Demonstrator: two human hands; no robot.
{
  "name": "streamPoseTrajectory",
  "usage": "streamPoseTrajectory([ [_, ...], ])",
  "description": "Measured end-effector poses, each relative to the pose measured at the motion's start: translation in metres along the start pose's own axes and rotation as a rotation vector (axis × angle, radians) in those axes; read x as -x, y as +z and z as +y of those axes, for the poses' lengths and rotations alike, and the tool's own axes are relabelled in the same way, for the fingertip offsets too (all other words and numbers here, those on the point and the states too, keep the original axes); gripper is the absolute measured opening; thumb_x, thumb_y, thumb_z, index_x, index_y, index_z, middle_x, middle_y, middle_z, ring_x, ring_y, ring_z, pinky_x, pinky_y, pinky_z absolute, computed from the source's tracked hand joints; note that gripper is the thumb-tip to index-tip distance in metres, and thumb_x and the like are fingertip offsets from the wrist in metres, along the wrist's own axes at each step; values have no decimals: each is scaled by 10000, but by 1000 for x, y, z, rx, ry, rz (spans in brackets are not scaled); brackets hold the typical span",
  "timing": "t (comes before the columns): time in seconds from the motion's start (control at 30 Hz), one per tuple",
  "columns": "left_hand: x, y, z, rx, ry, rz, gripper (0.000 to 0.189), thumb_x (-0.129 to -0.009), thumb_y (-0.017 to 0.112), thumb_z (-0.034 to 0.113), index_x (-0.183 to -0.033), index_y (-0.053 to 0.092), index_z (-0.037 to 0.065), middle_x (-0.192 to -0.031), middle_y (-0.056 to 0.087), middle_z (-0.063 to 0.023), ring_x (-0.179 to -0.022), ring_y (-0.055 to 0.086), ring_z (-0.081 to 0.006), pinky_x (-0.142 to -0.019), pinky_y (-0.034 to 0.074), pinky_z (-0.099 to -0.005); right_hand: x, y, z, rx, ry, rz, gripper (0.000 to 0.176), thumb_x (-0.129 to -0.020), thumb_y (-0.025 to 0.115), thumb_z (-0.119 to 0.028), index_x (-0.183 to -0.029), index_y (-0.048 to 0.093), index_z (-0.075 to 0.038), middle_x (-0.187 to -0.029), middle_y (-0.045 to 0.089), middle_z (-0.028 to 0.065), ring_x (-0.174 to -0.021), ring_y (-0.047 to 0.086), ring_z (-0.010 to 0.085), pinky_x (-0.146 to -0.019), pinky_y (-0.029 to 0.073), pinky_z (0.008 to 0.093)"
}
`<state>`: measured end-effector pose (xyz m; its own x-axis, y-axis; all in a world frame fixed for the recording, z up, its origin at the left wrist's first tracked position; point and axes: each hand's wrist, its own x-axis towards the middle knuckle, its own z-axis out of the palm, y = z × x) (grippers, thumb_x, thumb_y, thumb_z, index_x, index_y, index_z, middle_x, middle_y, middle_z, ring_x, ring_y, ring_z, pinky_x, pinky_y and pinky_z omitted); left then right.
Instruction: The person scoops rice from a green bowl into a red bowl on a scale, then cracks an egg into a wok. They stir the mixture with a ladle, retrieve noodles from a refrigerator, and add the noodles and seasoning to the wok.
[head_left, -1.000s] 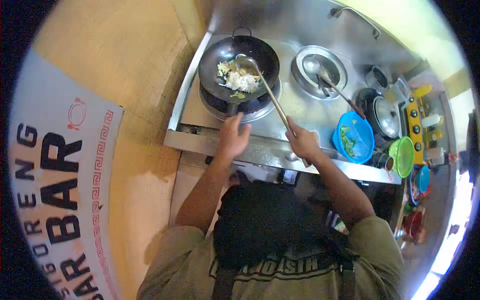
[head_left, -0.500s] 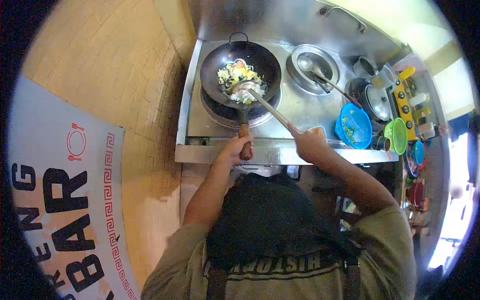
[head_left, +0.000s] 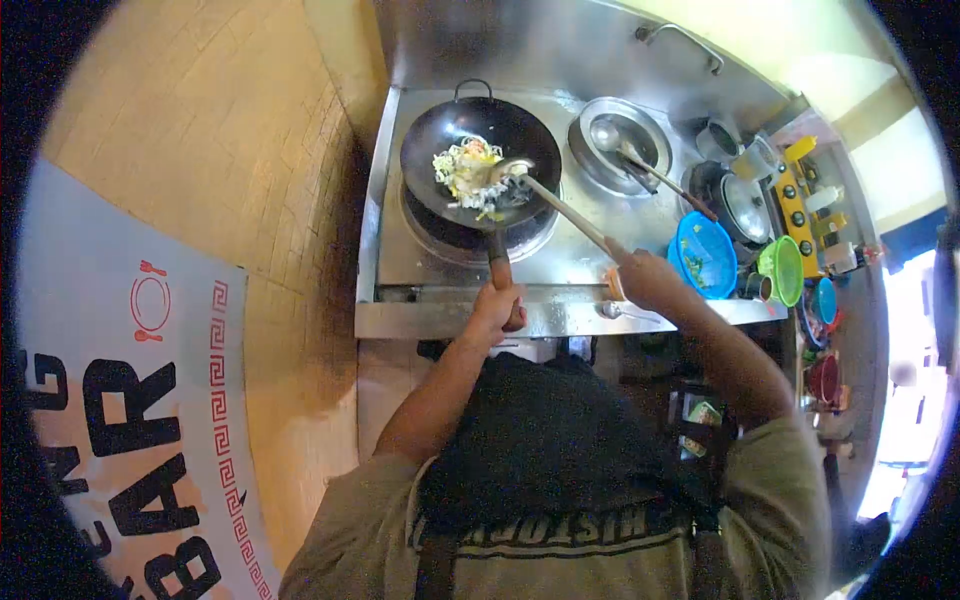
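A dark wok [head_left: 425,140] sits over the burner, with pale noodle-like strips, white bits and yellow egg-like food [head_left: 468,172] in its bowl. My left hand [head_left: 495,308] is wrapped round the wok's wooden handle at the front edge of the stove. In my right hand [head_left: 650,280] is the long handle of a ladle [head_left: 565,208], which slants down to the left. The ladle's metal head lies in the wok, at the right side of the food.
Right of the wok stands a round metal pot [head_left: 663,125] with another ladle [head_left: 655,168] in it. Farther right are a blue basket [head_left: 727,262] with green scraps, a green basket [head_left: 790,268], a lidded pot [head_left: 748,205] and a yellow stove [head_left: 797,215]. A lettered banner [head_left: 200,400] hangs at left.
The ladle's head has moved right within the wok, away from the middle of the food, and my right hand has shifted right with it. My left hand keeps hold of the wok handle.
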<state>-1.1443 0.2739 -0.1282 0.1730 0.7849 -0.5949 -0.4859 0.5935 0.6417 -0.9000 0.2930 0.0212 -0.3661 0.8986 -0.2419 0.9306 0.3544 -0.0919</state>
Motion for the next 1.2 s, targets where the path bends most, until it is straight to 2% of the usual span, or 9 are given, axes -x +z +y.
streamPoseTrajectory([
  [0.07, -13, -13, -3, 86, -2, -17, 155, -792, 614, 78, -818, 465, 44, -655, 463, -41, -481, 471, -161, -370, 436, -310, -22, 44, 26, -319, -145, 259, 540, -864, 511, -165, -1377, 361, -84, -752, 596, 245, -715, 621, 381, -592, 486, 463],
  [0.27, -26, -24, -14, 9, 22, 3, 188, -812, 633, 112, -876, 470, 44, -699, 491, -44, -483, 494, -169, -367, 442, -323, -67, 35, -34, -1487, 345, -172, 475, -915, 495, -191, -1369, 404, -84, -660, 531, 77, -455, 498, 129, -394, 429, 282],
  [0.43, -19, -34, -16, -24, 24, -80, 170, -834, 632, 128, -847, 488, 38, -669, 502, -45, -468, 532, -190, -381, 448, -348, -47, 24, -75, -1050, 371, -158, 480, -926, 483, -217, -1392, 388, -153, -646, 480, 18, -406, 431, 96, -346, 381, 245],
  [0.57, -20, -31, -14, 53, 37, -50, 205, -852, 638, 175, -836, 483, 41, -645, 504, -46, -454, 532, -191, -386, 446, -351, -29, -14, -68, -1151, 248, -170, 444, -940, 477, -239, -1375, 417, -167, -618, 465, 2, -402, 416, 84, -330, 369, 228],
  [0.67, -31, -39, -22, -16, 59, -90, 219, -863, 634, 191, -843, 475, 41, -634, 495, -39, -447, 527, -189, -389, 450, -350, -13, -10, -61, -1493, 556, -280, 438, -935, 475, -222, -1366, 431, -155, -617, 461, -1, -418, 414, 67, -337, 365, 205],
  [0.8, -22, -29, -10, 22, 30, -71, 226, -867, 632, 194, -835, 469, 40, -642, 502, -42, -464, 542, -194, -393, 457, -351, -57, 71, -37, -380, -51, 352, 459, -905, 471, -170, -1350, 421, -68, -750, 609, 242, -538, 610, 323, -451, 469, 407],
  [0.83, -22, -30, -11, 31, 31, -80, 226, -867, 632, 192, -830, 468, 40, -648, 505, -45, -470, 546, -195, -395, 459, -350, -59, 48, -53, -478, 36, 223, 482, -904, 447, -161, -1359, 362, -30, -827, 602, 307, -659, 619, 431, -551, 482, 495],
  [1.07, -24, -34, 0, 58, -78, -153, 201, -855, 623, 148, -791, 477, 26, -608, 506, -49, -455, 545, -207, -398, 462, -362, -34, 8, -82, -90, 73, -208, 561, -880, 464, -141, -1401, 269, -72, -749, 628, 228, -700, 629, 419, -656, 490, 526],
  [1.2, -14, -18, -8, -137, -58, -83, 166, -838, 590, 126, -738, 509, 21, -568, 521, -62, -455, 546, -209, -404, 453, -359, 11, 43, -24, 289, -65, 39, 610, -841, 543, -159, -1403, 310, -115, -863, 608, 242, -805, 631, 378, -644, 501, 492],
])
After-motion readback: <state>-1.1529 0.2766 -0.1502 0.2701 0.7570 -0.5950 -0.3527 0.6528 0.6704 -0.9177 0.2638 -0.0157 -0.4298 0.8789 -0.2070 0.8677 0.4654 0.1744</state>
